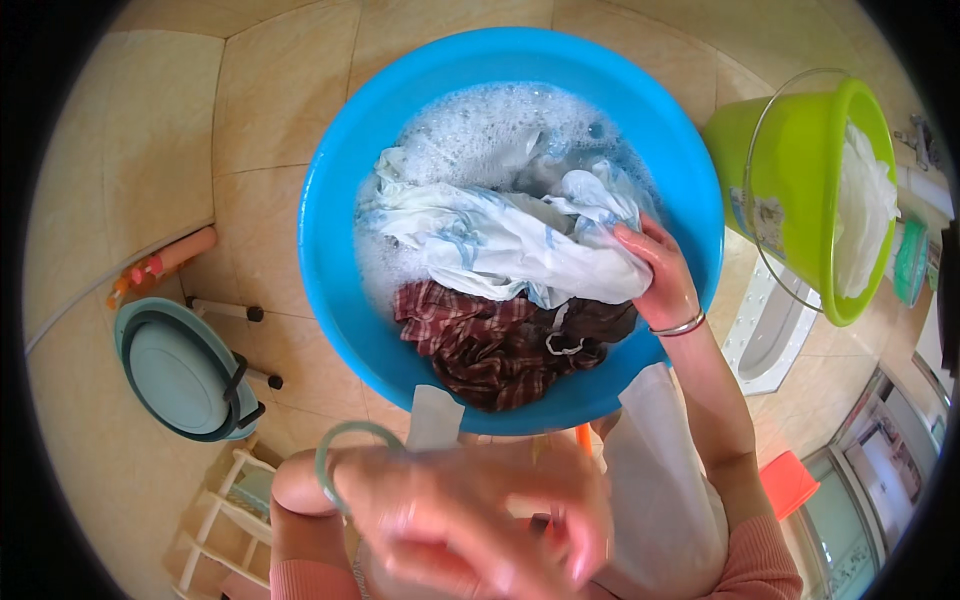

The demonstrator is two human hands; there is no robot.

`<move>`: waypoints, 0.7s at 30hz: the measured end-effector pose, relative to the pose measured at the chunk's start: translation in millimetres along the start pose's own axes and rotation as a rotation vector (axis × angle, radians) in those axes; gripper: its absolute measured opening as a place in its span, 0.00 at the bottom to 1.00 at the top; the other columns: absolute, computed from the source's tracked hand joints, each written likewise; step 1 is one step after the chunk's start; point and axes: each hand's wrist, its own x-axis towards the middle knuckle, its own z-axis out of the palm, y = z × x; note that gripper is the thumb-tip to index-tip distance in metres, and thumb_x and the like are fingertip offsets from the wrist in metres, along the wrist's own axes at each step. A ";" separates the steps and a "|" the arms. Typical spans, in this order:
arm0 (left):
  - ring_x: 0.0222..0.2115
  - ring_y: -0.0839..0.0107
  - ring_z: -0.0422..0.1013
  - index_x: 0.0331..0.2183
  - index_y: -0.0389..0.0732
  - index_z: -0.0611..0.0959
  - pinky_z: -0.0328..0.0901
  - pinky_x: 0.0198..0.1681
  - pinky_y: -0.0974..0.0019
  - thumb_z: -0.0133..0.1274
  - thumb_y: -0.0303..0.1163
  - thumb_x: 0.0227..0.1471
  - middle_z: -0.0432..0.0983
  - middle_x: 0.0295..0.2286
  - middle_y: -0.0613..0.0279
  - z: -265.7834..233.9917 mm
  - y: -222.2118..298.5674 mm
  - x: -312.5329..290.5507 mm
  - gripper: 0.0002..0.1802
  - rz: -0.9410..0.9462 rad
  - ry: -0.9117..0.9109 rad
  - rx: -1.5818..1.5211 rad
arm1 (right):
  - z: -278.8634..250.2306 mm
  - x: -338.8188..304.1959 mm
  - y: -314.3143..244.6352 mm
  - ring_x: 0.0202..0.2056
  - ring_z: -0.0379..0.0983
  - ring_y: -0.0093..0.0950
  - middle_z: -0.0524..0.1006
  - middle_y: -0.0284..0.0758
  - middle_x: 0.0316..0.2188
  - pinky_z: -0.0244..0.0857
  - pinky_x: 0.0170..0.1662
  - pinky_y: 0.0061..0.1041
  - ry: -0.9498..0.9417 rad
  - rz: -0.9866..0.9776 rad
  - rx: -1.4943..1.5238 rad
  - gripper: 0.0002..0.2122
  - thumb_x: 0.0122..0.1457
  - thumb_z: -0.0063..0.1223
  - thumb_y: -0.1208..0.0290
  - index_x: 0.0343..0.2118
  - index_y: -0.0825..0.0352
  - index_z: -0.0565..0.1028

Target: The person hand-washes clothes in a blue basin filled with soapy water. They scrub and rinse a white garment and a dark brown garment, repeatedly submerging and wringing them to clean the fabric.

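A big blue basin (pixel 335 235) stands in front of me with foamy water in it. Across the foam lies a wet white cloth with blue marks (pixel 490 235). My right hand (pixel 665 275), wearing a silver bangle, grips the cloth's right end near the basin wall. Dark red plaid and brown cloth (pixel 490 345) is heaped at the near side of the basin. My left hand (pixel 480 515), with a pale green bangle at the wrist, is raised close to the camera, short of the basin. Motion blurs it, but its bent fingers look apart and empty.
To the right stands a lime green bucket (pixel 790 190) with a wire handle and white material inside. A white floor fixture (pixel 768 325) lies beneath it. At left are a grey-green folding basin (pixel 180 375) and a white rack (pixel 225 520). A red-orange object (pixel 787 485) sits lower right.
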 end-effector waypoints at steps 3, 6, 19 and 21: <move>0.46 0.57 0.68 0.46 0.46 0.78 0.61 0.52 0.52 0.64 0.26 0.45 0.73 0.42 0.53 -42.6 -29.0 2.6 0.24 -0.244 0.605 0.783 | 35.1 -20.5 -6.3 0.46 0.73 0.24 0.74 0.35 0.46 0.66 0.49 0.23 -0.085 -0.158 -0.198 0.17 0.62 0.49 0.78 0.54 0.72 0.67; 0.51 0.56 0.67 0.44 0.40 0.77 0.61 0.54 0.59 0.64 0.25 0.41 0.72 0.48 0.51 -92.3 -61.5 7.4 0.25 -0.223 0.581 1.266 | 54.6 -39.3 -8.5 0.45 0.70 0.19 0.73 0.32 0.46 0.65 0.48 0.21 -0.228 -0.118 -0.298 0.20 0.61 0.52 0.78 0.56 0.72 0.66; 0.34 0.81 0.70 0.40 0.39 0.80 0.66 0.38 0.74 0.58 0.28 0.51 0.76 0.33 0.68 -113.4 -15.0 27.7 0.12 -0.547 0.825 0.432 | 35.6 -6.8 -28.0 0.40 0.73 0.27 0.75 0.35 0.39 0.67 0.44 0.24 0.029 -0.572 -0.934 0.22 0.48 0.66 0.78 0.48 0.68 0.73; 0.35 0.81 0.70 0.44 0.36 0.79 0.66 0.39 0.74 0.56 0.27 0.53 0.76 0.33 0.66 -105.9 -10.2 34.1 0.15 -0.442 0.916 0.537 | 59.4 -7.4 -25.8 0.37 0.73 0.32 0.75 0.37 0.35 0.67 0.42 0.24 0.075 -0.914 -1.118 0.13 0.52 0.61 0.79 0.42 0.69 0.75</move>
